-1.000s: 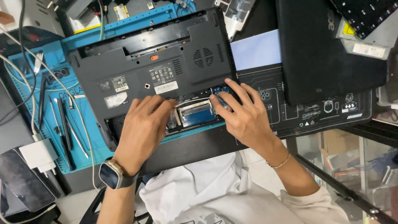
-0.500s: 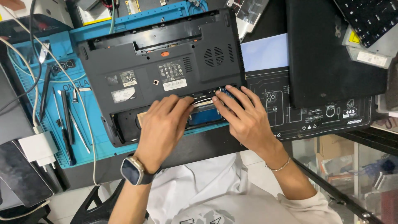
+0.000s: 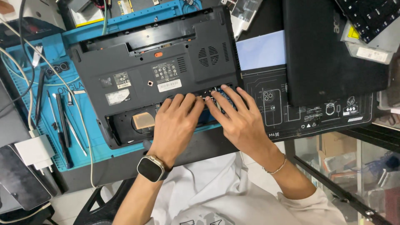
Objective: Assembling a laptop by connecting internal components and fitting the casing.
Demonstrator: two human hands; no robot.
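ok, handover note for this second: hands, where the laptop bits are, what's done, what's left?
Left hand: flat, fingertips pressing into the open bay at the near edge of the upturned black laptop.
Right hand: beside it, fingers on the same bay, gripping nothing separate.
Laptop lies bottom up on the blue mat; tools lie on the mat's left side.
Done: bay cover off, copper-coloured part exposed.
Left: whatever sits under the fingers is hidden; its seating cannot be told.

Under my fingers lay one upturned laptop (image 3: 158,75), left of them one blue mat (image 3: 25,79) and one white charger (image 3: 35,151), right of them one closed black laptop (image 3: 329,54).
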